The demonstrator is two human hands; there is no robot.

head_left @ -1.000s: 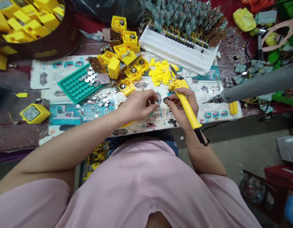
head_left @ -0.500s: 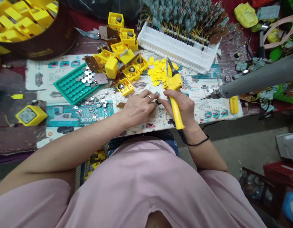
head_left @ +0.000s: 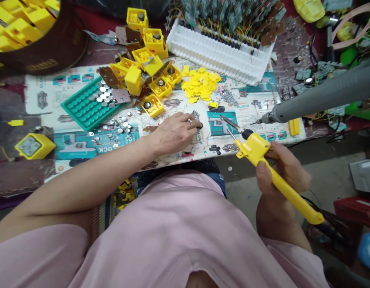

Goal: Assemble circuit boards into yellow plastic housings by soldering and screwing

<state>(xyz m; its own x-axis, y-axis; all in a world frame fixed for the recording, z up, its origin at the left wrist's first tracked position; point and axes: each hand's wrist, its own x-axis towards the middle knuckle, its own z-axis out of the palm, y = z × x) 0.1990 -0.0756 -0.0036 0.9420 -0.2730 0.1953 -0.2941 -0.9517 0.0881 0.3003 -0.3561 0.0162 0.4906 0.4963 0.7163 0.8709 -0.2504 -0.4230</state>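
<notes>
My left hand (head_left: 180, 130) rests on the printed sheet, its fingers closed together. At its fingertips is a small dark round part (head_left: 200, 125), mostly hidden by the fingers. My right hand (head_left: 281, 166) grips a yellow soldering gun (head_left: 257, 146) beyond the table's front edge, with the metal tip pointing up and left. Behind my left hand lie several open yellow housings (head_left: 153, 105) with round metal parts inside. A pile of small yellow plastic pieces (head_left: 201, 83) lies further back, beside scattered screws (head_left: 229, 98).
A teal tray (head_left: 83, 105) holds some silver discs, with more discs (head_left: 125, 125) beside it. A white foam rack (head_left: 215, 52) bears wired circuit boards. From the right a grey electric screwdriver (head_left: 317, 94) juts over the table. A dark tub (head_left: 53, 56) of yellow housings stands back left.
My right hand has moved right and toward me with the soldering gun, away from my left hand. The gun now points left. My left hand has stayed nearly in place.
</notes>
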